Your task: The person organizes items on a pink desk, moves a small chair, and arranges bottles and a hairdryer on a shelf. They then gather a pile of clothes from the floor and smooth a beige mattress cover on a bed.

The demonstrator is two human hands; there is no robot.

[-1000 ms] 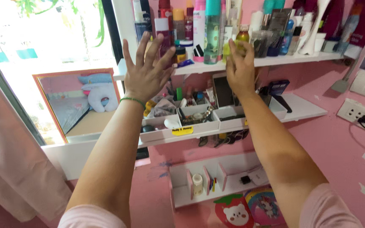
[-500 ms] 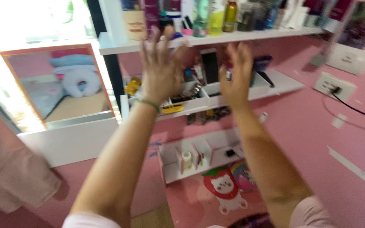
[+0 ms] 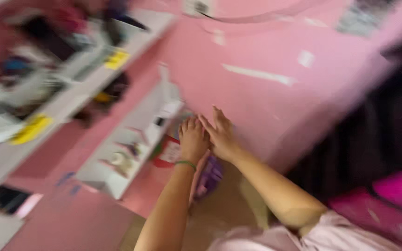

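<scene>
Hands, left (image 3: 192, 139) and right (image 3: 220, 135), pressed side by side low before the pink wall (image 3: 257, 107), above a red-and-white sticker (image 3: 167, 151) and a purple patch (image 3: 210, 175).

Everything smeared by motion and tilted hard; shelf clutter at upper left (image 3: 47, 51) beyond telling item from item; lower white shelf (image 3: 131, 148) only a pale blur with small unclear things. Left fingers curled loosely, back of hand up, green band (image 3: 185, 163) at the wrist; right fingers spread flat, released. Nothing seen gripped in either, though palms hidden. Both forearms stretched forward from pale pink sleeves (image 3: 303, 237), cut off at the bottom edge. Dark mass at right (image 3: 373, 135) unreadable.
</scene>
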